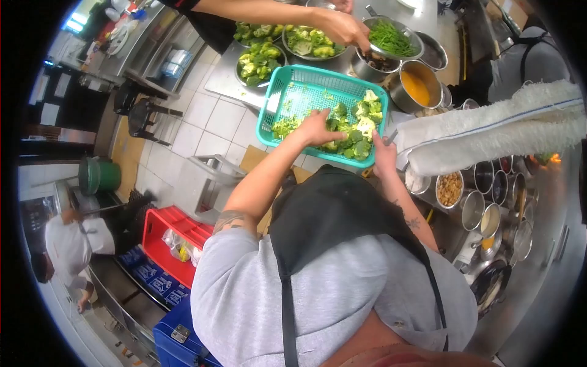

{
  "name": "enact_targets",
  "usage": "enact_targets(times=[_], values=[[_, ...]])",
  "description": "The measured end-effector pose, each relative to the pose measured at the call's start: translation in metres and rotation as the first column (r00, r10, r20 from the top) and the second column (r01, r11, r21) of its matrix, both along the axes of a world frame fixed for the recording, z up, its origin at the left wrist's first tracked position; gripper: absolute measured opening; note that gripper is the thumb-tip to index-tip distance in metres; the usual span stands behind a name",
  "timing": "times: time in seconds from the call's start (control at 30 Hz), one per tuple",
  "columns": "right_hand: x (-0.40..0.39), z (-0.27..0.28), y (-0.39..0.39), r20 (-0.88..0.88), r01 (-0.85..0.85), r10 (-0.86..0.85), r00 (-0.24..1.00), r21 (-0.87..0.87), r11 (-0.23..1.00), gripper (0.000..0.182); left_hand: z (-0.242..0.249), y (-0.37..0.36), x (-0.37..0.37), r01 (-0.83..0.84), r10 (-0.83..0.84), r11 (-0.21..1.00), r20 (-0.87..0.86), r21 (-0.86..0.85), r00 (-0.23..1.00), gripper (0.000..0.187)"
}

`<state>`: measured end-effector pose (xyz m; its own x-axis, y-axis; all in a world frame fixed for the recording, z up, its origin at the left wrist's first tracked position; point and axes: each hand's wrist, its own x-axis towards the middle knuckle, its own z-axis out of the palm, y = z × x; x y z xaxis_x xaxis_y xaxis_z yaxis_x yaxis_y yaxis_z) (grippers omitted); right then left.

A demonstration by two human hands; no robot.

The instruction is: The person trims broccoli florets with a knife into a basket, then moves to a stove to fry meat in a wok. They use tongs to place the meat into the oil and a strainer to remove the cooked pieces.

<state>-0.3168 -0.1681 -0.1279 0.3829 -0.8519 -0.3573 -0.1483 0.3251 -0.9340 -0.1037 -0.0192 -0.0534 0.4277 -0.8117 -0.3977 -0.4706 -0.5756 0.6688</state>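
Observation:
A teal plastic basket (pixel 278 101) is in front of me with broccoli florets (pixel 358 131) heaped at its right side and small green bits scattered over its bottom. My left hand (pixel 317 128) is over the basket, fingers and thumb spread among the florets. My right hand (pixel 385 154) is closed at the basket's right rim, thumb up along the edge. A grey, blade-like strip (pixel 392 136) sticks out beside its fingers; I cannot tell whether the hand holds this strip or the rim.
Bowls of broccoli (pixel 260 64) stand behind the basket. Another person's hand (pixel 348 30) reaches over a pot beside a colander of cut greens (pixel 394 38). A pot of orange liquid (pixel 416 88) and a white towel (pixel 495 128) are to the right. A red crate (pixel 174 244) lies left.

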Motion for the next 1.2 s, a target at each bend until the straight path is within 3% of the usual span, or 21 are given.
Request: enact_targets(times=[0.03,0.1,0.2,0.3,0.33,0.43,0.5,0.57,0.63,0.67,0.73,0.77,0.8,0.83,0.87,0.93,1.0,1.03,1.07,1.1,1.2], values=[[0.000,0.002,0.001,0.012,-0.012,0.012,1.000,0.008,1.000,0.043,0.001,0.000,-0.006,0.061,-0.060,0.998,0.039,-0.028,0.997,0.115],[-0.003,0.008,0.006,0.055,-0.100,0.097,0.994,0.047,0.994,0.075,0.005,0.000,-0.033,0.187,-0.177,0.980,0.119,-0.073,0.977,0.119],[-0.009,0.009,0.006,-0.046,-0.152,0.159,0.986,0.120,0.981,0.075,0.005,-0.022,-0.059,0.244,-0.231,0.970,0.257,-0.019,0.938,0.124],[-0.016,0.012,-0.003,0.046,-0.289,0.285,0.957,0.110,0.951,0.075,-0.001,-0.035,-0.062,0.244,-0.222,0.969,0.306,-0.036,0.926,0.115],[-0.013,0.054,0.004,0.023,-0.282,0.287,0.958,0.281,0.917,0.070,-0.002,-0.038,-0.059,0.256,-0.236,0.966,0.307,-0.027,0.922,0.113],[-0.017,0.037,-0.006,-0.245,-0.117,0.145,0.959,0.124,0.985,0.059,-0.012,-0.040,-0.054,0.262,-0.228,0.962,0.300,-0.078,0.926,0.099],[-0.021,0.006,-0.024,-0.389,-0.095,0.128,0.912,0.103,0.990,0.058,-0.008,-0.038,-0.049,0.228,-0.204,0.970,0.219,-0.090,0.954,0.095],[-0.029,-0.046,-0.058,-0.494,-0.173,0.127,0.860,-0.050,0.984,0.057,-0.009,-0.035,-0.044,0.228,-0.199,0.964,0.196,-0.136,0.960,0.091],[-0.047,-0.124,-0.111,-0.608,-0.427,0.078,0.790,-0.455,0.781,0.055,-0.020,-0.035,-0.033,0.251,-0.223,0.948,0.156,-0.194,0.962,0.091],[-0.045,-0.096,-0.094,-0.614,-0.408,-0.056,0.787,-0.586,0.700,0.054,-0.020,-0.037,-0.027,0.281,-0.256,0.941,0.145,-0.187,0.956,0.093],[-0.039,-0.004,-0.060,-0.692,-0.506,-0.148,0.707,-0.641,0.577,0.054,-0.007,-0.033,-0.024,0.337,-0.304,0.931,0.211,-0.141,0.929,0.091],[-0.042,-0.006,-0.058,-0.629,-0.504,-0.229,0.743,-0.751,0.427,0.052,0.004,-0.032,-0.022,0.361,-0.323,0.924,0.256,-0.122,0.911,0.090],[-0.044,-0.005,-0.056,-0.554,-0.491,-0.314,0.771,-0.831,0.260,0.050,0.014,-0.032,-0.023,0.322,-0.251,0.916,0.283,-0.239,0.926,0.084],[-0.042,-0.010,-0.057,-0.410,-0.371,-0.308,0.859,-0.911,0.179,0.048,0.024,-0.033,-0.025,0.282,-0.173,0.891,0.306,-0.357,0.936,0.079],[-0.040,-0.013,-0.057,-0.262,-0.247,-0.286,0.922,-0.965,0.090,0.047,0.051,-0.032,-0.028,0.160,-0.121,0.920,0.129,-0.358,0.984,0.069],[-0.033,0.041,-0.021,-0.242,-0.198,-0.068,0.968,-0.899,0.391,0.054,0.083,-0.034,-0.037,-0.043,-0.056,0.927,-0.251,-0.373,0.966,0.050],[-0.011,0.100,0.006,-0.405,-0.362,-0.055,0.912,-0.863,0.352,0.063,0.082,-0.041,-0.050,-0.188,-0.062,0.904,-0.555,-0.384,0.830,0.034],[-0.003,0.148,0.029,-0.552,-0.518,-0.160,0.818,-0.829,0.209,0.066,0.079,-0.042,-0.055,-0.247,-0.066,0.894,-0.656,-0.373,0.752,0.027],[0.003,0.174,0.038,-0.658,-0.666,-0.291,0.694,-0.741,0.087,0.069,0.069,-0.045,-0.054,-0.277,-0.061,0.889,-0.695,-0.364,0.716,0.023],[0.006,0.176,0.038,-0.652,-0.624,-0.175,0.738,-0.758,0.191,0.070,0.073,-0.045,-0.054,-0.307,-0.053,0.887,-0.737,-0.345,0.674,0.020],[0.008,0.182,0.041,-0.504,-0.510,0.152,0.850,-0.716,0.477,0.072,0.084,-0.039,-0.049,-0.390,0.027,0.848,-0.707,-0.358,0.707,0.019]])
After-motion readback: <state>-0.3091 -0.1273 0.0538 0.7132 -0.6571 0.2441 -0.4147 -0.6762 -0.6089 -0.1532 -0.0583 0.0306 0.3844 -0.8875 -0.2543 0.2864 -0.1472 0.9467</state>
